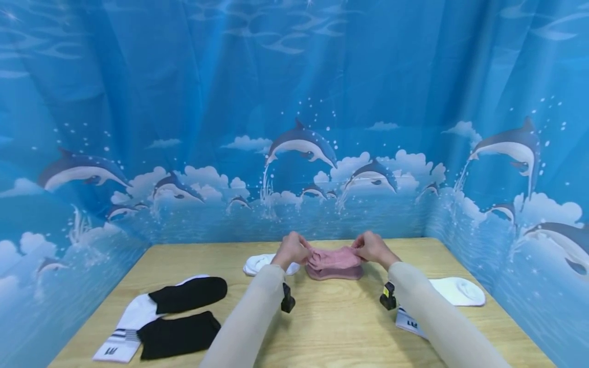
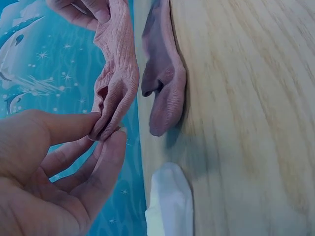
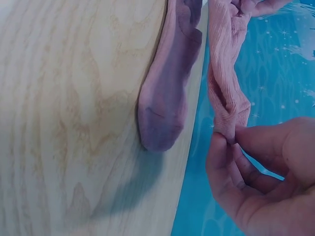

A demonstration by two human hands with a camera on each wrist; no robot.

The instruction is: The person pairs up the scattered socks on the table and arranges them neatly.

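Observation:
A ribbed pink sock [image 1: 335, 257] is stretched between both hands above the table's far part. My left hand [image 1: 293, 249] pinches one end between thumb and fingertips, seen closely in the left wrist view, where the sock [image 2: 118, 73] hangs in folds. At the other end, my right hand [image 1: 372, 248] pinches the fabric, its thumb and forefinger gripping a small bunch of it in the right wrist view. Just below lies a second pink sock [image 1: 335, 273] on the wood, its darker mauve side facing up [image 3: 165, 98].
Folded white socks [image 1: 259, 263] lie beside the left hand. At the left, two black socks [image 1: 188, 295] overlap white striped socks [image 1: 133, 319]. Another white sock [image 1: 457, 291] and a lettered cuff [image 1: 408, 323] show around the right forearm. A dolphin-print curtain [image 1: 294, 102] surrounds the table [image 1: 331, 327].

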